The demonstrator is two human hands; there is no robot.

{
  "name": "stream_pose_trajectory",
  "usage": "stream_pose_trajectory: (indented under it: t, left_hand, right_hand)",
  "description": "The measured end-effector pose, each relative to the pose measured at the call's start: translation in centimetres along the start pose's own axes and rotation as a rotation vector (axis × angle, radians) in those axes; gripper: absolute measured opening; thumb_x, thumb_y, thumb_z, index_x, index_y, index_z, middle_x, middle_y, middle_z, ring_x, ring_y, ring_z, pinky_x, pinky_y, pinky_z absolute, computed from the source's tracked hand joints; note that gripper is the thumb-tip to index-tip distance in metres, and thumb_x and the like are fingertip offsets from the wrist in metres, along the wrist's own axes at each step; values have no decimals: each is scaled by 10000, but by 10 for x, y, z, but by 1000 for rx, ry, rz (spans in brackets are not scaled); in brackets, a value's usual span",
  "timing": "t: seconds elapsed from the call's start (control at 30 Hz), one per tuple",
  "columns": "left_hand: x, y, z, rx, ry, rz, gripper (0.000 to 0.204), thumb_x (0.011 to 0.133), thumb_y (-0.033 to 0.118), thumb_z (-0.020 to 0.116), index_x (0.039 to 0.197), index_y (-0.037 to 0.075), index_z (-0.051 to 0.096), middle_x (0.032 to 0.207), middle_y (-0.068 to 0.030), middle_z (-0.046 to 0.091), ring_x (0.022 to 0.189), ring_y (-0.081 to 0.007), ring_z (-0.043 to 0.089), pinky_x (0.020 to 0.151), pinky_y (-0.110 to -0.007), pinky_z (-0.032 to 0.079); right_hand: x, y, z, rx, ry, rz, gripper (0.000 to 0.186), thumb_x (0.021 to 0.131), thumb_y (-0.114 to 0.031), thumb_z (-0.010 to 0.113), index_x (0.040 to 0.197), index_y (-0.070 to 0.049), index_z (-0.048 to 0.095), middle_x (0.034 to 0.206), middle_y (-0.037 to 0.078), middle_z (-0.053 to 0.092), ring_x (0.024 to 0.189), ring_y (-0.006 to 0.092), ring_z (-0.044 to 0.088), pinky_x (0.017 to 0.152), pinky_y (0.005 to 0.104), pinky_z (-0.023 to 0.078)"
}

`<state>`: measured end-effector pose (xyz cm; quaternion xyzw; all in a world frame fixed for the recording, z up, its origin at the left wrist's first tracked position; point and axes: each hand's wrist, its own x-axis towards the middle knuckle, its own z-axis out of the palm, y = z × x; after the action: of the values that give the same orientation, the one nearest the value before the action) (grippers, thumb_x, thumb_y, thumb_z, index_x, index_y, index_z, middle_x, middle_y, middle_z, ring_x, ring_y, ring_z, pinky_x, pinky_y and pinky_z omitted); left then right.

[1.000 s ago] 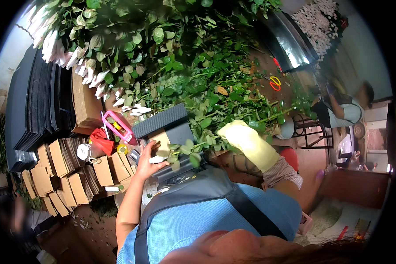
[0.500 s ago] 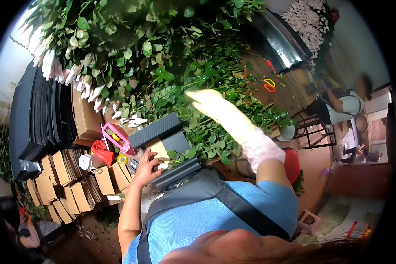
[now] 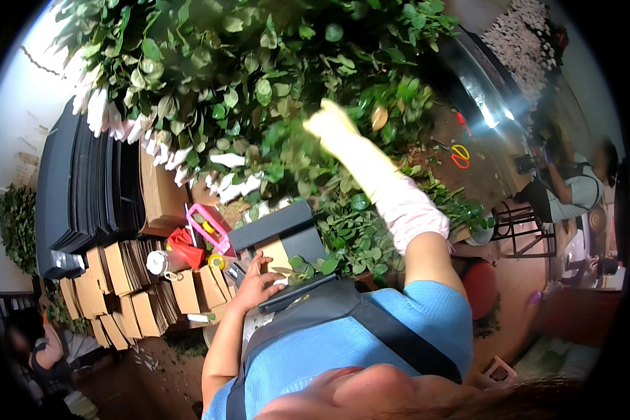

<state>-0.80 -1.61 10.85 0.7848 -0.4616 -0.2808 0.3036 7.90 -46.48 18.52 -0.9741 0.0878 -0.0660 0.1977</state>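
My right hand [image 3: 331,124], in a long pale-yellow glove, reaches into the big leafy pile. Its fingers are closed around leafy stems [image 3: 294,143], which are smeared by motion. My bare left hand [image 3: 256,285] lies with its fingers apart at the near left edge of a black corrugated holder [image 3: 276,225], over a piece of brown cardboard [image 3: 274,253]. Something small and white shows by its fingertips. A few green leaves [image 3: 308,267] lie in the holder. Wrapped white flower heads [image 3: 157,150] line the left end of the leafy pile [image 3: 238,70].
Black sheets [image 3: 84,189] and folded cardboard pieces [image 3: 136,308] are stacked at left, near a white bottle [image 3: 159,262], red cloth [image 3: 185,245] and pink-handled tool [image 3: 213,227]. Scissors [image 3: 460,155] lie at right, by a red stool [image 3: 479,287]. A co-worker [image 3: 574,185] sits at far right.
My right hand has moved up and away, deeper into the leafy pile, and closed on stems, stirring the leaves. My left hand has stayed at the holder. The whole view has shifted slightly.
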Motion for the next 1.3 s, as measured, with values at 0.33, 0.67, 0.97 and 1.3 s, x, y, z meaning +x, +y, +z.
stream_pose_trajectory:
  t: [0.33, 0.67, 0.97, 1.3]
  left_hand:
    - [0, 5, -2, 12, -1, -19, 278, 791, 232, 843, 1061, 188, 795, 1394, -175, 485, 1459, -427, 327, 1180, -492, 330]
    - [5, 8, -5, 12, -28, -23, 260, 816, 253, 835, 1063, 183, 794, 1414, -164, 466, 1477, -423, 293, 1188, -488, 320]
    - [-2, 1, -2, 5, -27, -38, 279, 828, 292, 825, 1074, 164, 793, 1428, -176, 461, 1489, -417, 269, 1199, -488, 300]
    - [-3, -3, 2, -26, -16, -56, 268, 832, 293, 826, 1069, 171, 798, 1424, -177, 468, 1485, -419, 281, 1191, -481, 313]
  right_hand:
    - [-40, -30, 5, -649, -472, 101, 648, 952, -325, 598, 1552, -209, 383, 1643, 74, 338, 1529, 236, 279, 1256, 444, 184]
    - [-129, -24, 109, -480, -873, -196, 399, 982, -188, 585, 1371, -100, 593, 1325, 107, 661, 1243, 269, 618, 1031, 339, 499]
    - [-83, -23, 47, -497, -426, 164, 348, 1000, -183, 501, 1326, -101, 590, 1242, 117, 682, 1088, 253, 671, 989, 385, 505]
    - [-56, -71, -65, -369, 186, 92, 235, 889, -175, 635, 1101, -121, 721, 1452, 39, 563, 1346, 206, 491, 1235, 422, 255]
